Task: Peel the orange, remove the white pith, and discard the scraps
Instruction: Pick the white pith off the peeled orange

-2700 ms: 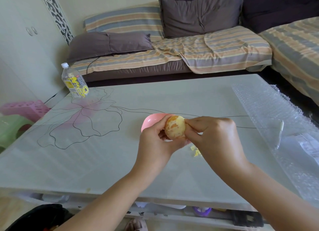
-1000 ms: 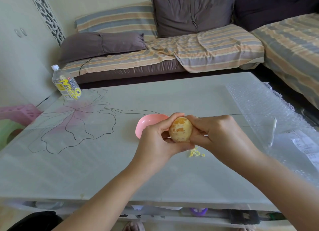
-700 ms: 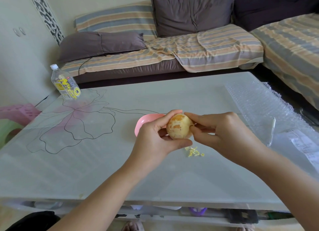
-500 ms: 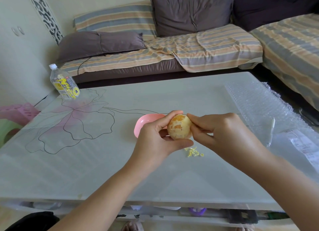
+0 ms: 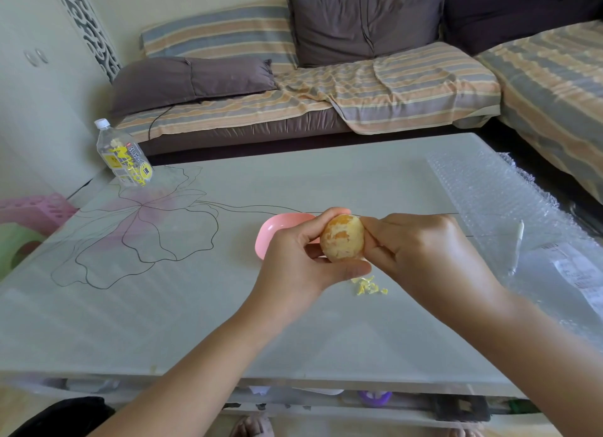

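- Head view: the orange (image 5: pixel 342 238) is held up above the table (image 5: pixel 182 309), between the two hands.
- The orange has no peel on it. Much of it is still covered in pale pith, with bare orange patches near its top.
- The orange looks a bit like an egg. Its long side runs up and down, and the top leans a little to the right.
- The left hand (image 5: pixel 298 260) is closed around the orange. Its thumb lies under the orange and its fingers curl over the top and the back.
- The right hand (image 5: pixel 421 250) is touching the right side of the orange. Its fingers are bent in and pinched against the orange. I cannot tell if it is holding a bit of pith.
- A pink bowl (image 5: pixel 272 232) sits on the table just left of the orange and behind it. The left hand hides part of the bowl.
- A small pile of yellow scraps (image 5: pixel 367 286) lies on the table just below the orange.
- A bottle (image 5: pixel 124 159) stands on the table far to the left of the orange, at the back corner.
- Bubble wrap (image 5: pixel 509 208) lies on the table to the right of the orange.
- A striped sofa (image 5: pixel 359 87) with grey pillows is well behind the orange, past the table.
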### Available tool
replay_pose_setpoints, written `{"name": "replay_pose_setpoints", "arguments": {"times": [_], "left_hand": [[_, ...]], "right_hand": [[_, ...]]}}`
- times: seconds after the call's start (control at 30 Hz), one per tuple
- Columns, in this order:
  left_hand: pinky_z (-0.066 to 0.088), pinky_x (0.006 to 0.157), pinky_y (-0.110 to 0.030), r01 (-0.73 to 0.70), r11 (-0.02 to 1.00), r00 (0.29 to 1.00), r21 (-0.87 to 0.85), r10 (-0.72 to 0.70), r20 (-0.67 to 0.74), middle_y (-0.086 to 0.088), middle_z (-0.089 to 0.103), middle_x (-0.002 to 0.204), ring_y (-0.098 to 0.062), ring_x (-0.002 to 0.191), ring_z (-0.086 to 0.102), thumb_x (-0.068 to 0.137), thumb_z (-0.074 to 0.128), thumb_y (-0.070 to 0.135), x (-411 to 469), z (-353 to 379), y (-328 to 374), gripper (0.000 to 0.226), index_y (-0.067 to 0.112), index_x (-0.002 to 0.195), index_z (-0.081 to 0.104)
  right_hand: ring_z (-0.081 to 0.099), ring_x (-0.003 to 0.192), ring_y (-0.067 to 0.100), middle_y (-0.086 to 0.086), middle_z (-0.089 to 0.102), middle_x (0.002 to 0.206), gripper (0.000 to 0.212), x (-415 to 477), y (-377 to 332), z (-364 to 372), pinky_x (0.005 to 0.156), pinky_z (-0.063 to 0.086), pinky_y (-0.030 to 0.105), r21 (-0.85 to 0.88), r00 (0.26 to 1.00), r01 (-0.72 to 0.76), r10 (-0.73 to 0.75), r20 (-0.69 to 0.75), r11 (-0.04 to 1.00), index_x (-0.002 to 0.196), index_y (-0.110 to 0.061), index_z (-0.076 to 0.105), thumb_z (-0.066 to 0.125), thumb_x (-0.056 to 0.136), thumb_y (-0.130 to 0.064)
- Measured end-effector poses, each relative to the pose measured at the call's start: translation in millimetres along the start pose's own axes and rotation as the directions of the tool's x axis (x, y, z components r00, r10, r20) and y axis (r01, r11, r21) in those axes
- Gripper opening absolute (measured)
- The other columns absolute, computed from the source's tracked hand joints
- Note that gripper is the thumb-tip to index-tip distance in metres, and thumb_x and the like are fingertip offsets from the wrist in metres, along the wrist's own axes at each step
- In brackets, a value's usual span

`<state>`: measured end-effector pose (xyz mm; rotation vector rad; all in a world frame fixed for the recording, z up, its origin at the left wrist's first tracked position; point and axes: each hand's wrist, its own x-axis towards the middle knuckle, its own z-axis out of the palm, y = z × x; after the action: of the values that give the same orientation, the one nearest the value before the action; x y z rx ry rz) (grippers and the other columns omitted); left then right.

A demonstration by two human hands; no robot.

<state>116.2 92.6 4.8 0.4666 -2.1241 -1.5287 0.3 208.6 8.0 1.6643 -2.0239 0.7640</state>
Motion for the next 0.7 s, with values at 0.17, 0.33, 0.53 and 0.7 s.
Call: {"name": "replay_pose_setpoints", "arguments": {"times": [0.17,0.33,0.53,0.7], "left_hand": [[0.057,0.08,-0.023,-0.015,1.0,1.0,0.013,0.015,0.024,0.025,0.063,0.08,-0.005,0.073,0.063,0.057,0.086,0.0,-1.6,0.9,0.5,0.06,0.038,0.099,0.065],[0.055,0.079,-0.023,-0.022,0.999,1.0,-0.034,0.021,-0.022,0.005,0.068,0.095,-0.006,0.079,0.067,0.056,0.087,0.002,-0.1,-2.4,2.5,0.063,0.037,0.104,0.065],[0.052,0.073,-0.015,-0.046,0.998,0.994,-0.044,0.041,-0.102,0.002,0.07,0.093,-0.004,0.078,0.067,0.057,0.086,0.0,-0.1,3.7,1.4,0.064,0.036,0.104,0.063],[0.051,0.072,-0.013,-0.053,0.998,0.989,-0.014,0.051,-0.139,0.025,0.066,0.077,-0.004,0.076,0.066,0.06,0.085,-0.002,0.9,12.8,-3.7,0.059,0.036,0.1,0.062]], "right_hand": [[0.036,0.038,0.022,0.002,0.038,0.046,0.023,1.8,5.7,-1.7,0.034,0.031,0.028,0.057,0.999,-0.022,0.024,-0.039,0.998,0.059,-0.007,0.059,0.056,0.081,-0.012],[0.062,0.063,0.01,-0.004,0.066,0.064,0.023,-1.3,9.8,-9.3,0.059,0.047,0.016,0.38,0.987,-0.159,0.159,0.032,0.911,0.093,-0.017,0.075,0.052,0.087,-0.023],[0.067,0.072,0.006,-0.001,0.072,0.071,0.017,-1.7,0.8,-7.9,0.066,0.053,0.018,0.432,0.968,-0.203,0.248,-0.049,0.879,0.087,-0.018,0.076,0.062,0.079,-0.017],[0.06,0.059,0.035,0.017,0.062,0.06,0.012,1.1,-0.7,2.9,0.05,0.05,0.04,0.236,0.945,-0.303,0.323,-0.052,0.923,0.068,-0.004,0.069,0.063,0.077,-0.006]]}}
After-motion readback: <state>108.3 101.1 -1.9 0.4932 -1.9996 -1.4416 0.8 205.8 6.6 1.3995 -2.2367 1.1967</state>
